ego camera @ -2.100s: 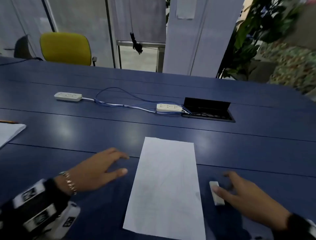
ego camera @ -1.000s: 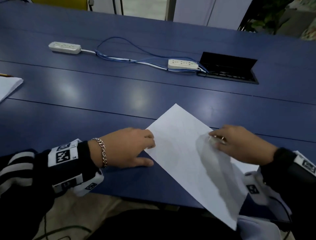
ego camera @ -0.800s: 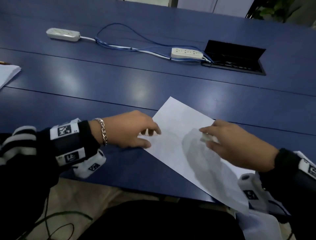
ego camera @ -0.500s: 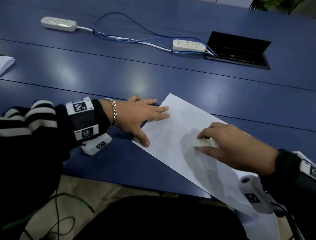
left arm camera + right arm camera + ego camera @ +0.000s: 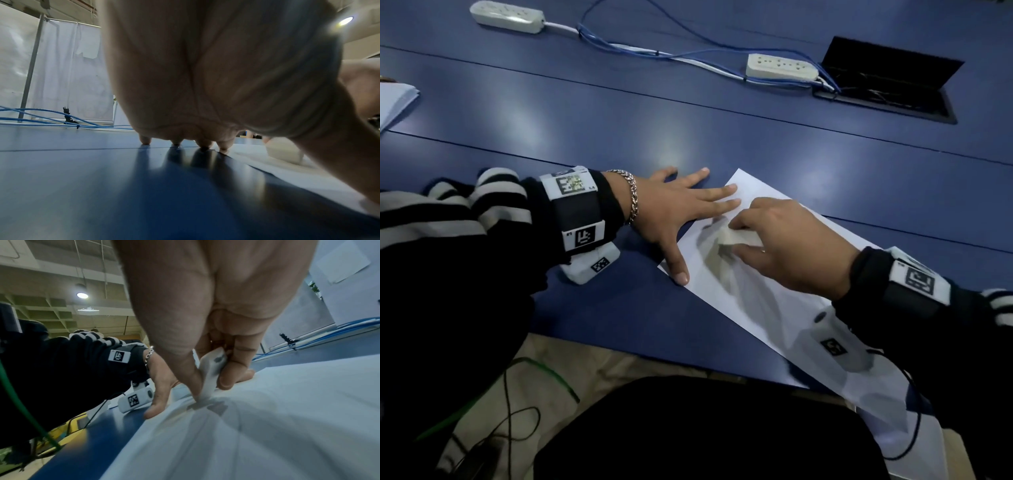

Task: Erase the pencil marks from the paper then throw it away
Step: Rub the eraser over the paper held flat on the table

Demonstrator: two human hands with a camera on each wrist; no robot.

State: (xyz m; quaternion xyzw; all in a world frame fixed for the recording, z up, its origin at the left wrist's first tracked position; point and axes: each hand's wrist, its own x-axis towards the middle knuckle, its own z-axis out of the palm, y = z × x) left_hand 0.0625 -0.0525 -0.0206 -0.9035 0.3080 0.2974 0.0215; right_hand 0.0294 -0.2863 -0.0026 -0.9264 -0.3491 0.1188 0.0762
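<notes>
The white paper (image 5: 774, 301) lies skewed on the blue table (image 5: 619, 130), running from the frame's centre to the lower right, its near end hanging past the table edge; any pencil marks are too faint to make out. The right hand (image 5: 787, 246) pinches a white eraser (image 5: 736, 237) between thumb and fingers, its tip touching the sheet. The left hand (image 5: 674, 212) presses flat, fingers straight and spread, on the sheet's upper left corner. Two power strips (image 5: 780, 66) with blue cables (image 5: 640, 51) lie along the top; more paper (image 5: 393, 102) sits at the left edge.

White paper (image 5: 784, 308), white eraser (image 5: 736, 237), blue table (image 5: 585, 113), black-white striped sleeve (image 5: 465, 205).
</notes>
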